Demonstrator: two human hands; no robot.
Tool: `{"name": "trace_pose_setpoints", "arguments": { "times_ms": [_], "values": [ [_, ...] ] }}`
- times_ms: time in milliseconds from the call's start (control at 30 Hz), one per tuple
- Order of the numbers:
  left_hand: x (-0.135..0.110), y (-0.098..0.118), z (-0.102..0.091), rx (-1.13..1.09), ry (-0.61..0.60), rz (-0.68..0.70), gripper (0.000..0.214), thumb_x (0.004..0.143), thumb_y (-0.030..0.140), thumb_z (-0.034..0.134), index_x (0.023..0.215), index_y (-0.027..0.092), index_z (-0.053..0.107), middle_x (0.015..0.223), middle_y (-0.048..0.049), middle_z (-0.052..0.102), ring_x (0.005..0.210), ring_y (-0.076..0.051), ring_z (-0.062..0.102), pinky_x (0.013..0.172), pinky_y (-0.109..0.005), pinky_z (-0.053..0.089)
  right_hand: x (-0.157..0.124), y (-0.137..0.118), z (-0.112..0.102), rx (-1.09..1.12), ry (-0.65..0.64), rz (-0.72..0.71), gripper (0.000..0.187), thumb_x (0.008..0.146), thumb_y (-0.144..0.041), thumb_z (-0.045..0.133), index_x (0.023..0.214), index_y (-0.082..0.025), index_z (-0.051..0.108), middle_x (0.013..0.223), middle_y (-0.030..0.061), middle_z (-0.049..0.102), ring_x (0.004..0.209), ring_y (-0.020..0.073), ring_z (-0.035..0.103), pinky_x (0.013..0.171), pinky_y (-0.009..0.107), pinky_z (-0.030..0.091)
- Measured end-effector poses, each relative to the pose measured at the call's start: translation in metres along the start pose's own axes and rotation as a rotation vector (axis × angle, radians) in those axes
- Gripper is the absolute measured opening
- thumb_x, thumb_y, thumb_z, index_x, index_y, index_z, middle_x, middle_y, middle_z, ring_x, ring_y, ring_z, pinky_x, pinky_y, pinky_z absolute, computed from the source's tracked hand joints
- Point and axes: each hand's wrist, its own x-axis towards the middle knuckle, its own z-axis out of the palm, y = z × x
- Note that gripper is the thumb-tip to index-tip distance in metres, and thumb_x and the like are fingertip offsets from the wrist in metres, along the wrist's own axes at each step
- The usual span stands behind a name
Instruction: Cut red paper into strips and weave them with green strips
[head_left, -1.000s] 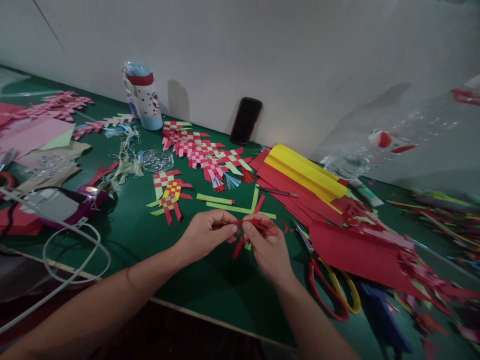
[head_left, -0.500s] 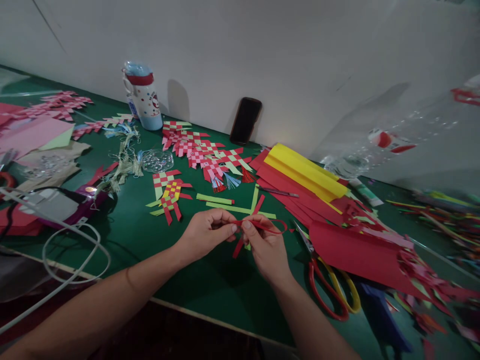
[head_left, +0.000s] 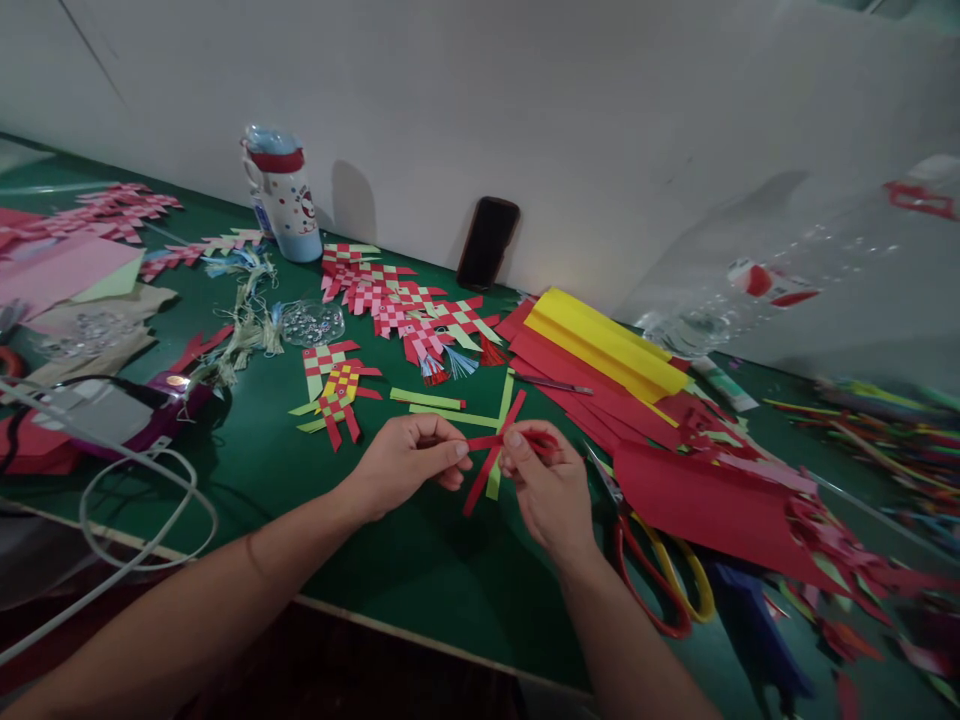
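Observation:
My left hand (head_left: pixel 409 462) and my right hand (head_left: pixel 546 488) meet over the green table (head_left: pixel 420 570), both pinched on a thin red paper strip (head_left: pixel 486 441) stretched between them. Under the strip lie crossed red and light-green paper strips (head_left: pixel 495 462). Small woven red, yellow and green paper pieces (head_left: pixel 337 385) lie just left of my left hand. More loose green strips (head_left: pixel 431 402) rest beyond my fingers.
Red and yellow paper sheets (head_left: pixel 600 350) and red-and-yellow scissors (head_left: pixel 660 580) lie to the right. A row of woven pieces (head_left: pixel 405 305), a cartoon bottle (head_left: pixel 281 195), a phone (head_left: pixel 487 240) and a clear plastic bottle (head_left: pixel 750 290) stand behind. A purple tool (head_left: pixel 169 405) and cables (head_left: pixel 135 510) are at left.
My hands have drawn slightly apart, pulling the red strip straighter. The loop that curled past my right hand is gone. The view shifted a little.

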Motion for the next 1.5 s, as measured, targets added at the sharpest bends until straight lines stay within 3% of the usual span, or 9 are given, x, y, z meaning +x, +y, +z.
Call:
{"name": "trace_pose_setpoints", "arguments": {
  "times_ms": [333,733,833,967,1133,1500],
  "values": [
    [0.002,0.001,-0.002,-0.029,-0.003,-0.009,0.031,0.073,0.040,0.078,0.078,0.013,0.063,0.073,-0.0031,0.071,0.054,-0.009,0.062,0.058,-0.023,0.054,0.012,0.001,-0.016,0.011,0.103,-0.057,0.031,0.074,-0.046,0.077,0.072,-0.020,0.060,0.057,-0.0050,0.051,0.053,0.0095,0.044,0.054,0.025,0.038],
    [0.003,-0.001,-0.001,-0.004,0.014,0.061,0.028,0.075,0.038,0.075,0.077,0.014,0.059,0.073,-0.0020,0.069,0.059,-0.010,0.064,0.061,-0.024,0.053,0.012,0.004,-0.017,-0.003,0.100,-0.079,0.032,0.074,-0.045,0.078,0.068,-0.020,0.059,0.056,-0.0054,0.050,0.054,0.0092,0.044,0.056,0.025,0.039],
    [0.003,0.000,-0.001,-0.014,0.007,0.062,0.031,0.077,0.040,0.074,0.079,0.015,0.058,0.075,-0.0017,0.069,0.062,-0.010,0.065,0.063,-0.024,0.054,0.010,0.001,-0.015,0.015,0.056,-0.050,0.031,0.074,-0.047,0.077,0.075,-0.021,0.061,0.057,-0.0052,0.052,0.055,0.0098,0.047,0.056,0.025,0.040],
    [0.002,0.000,0.001,-0.029,-0.034,0.036,0.035,0.076,0.045,0.075,0.081,0.015,0.057,0.074,-0.0018,0.069,0.060,-0.010,0.065,0.063,-0.025,0.055,0.003,-0.001,-0.006,0.005,-0.094,0.056,0.036,0.069,-0.046,0.080,0.090,-0.021,0.065,0.060,-0.0046,0.056,0.053,0.0106,0.049,0.053,0.025,0.041],
    [0.001,-0.003,0.003,-0.030,-0.073,-0.001,0.039,0.072,0.046,0.078,0.080,0.013,0.059,0.072,-0.0023,0.069,0.058,-0.010,0.065,0.060,-0.024,0.056,-0.004,0.003,0.003,-0.112,-0.232,0.046,0.027,0.073,-0.043,0.078,0.082,-0.021,0.065,0.064,-0.0030,0.060,0.056,0.0112,0.051,0.054,0.024,0.040],
    [0.003,0.002,-0.004,-0.022,-0.013,0.050,0.031,0.076,0.041,0.074,0.079,0.015,0.057,0.071,-0.0008,0.069,0.057,-0.010,0.064,0.060,-0.023,0.055,0.014,-0.004,-0.021,-0.018,0.005,0.008,0.034,0.069,-0.047,0.080,0.071,-0.020,0.061,0.059,-0.0050,0.053,0.051,0.0080,0.045,0.050,0.023,0.037]
  ]
}}
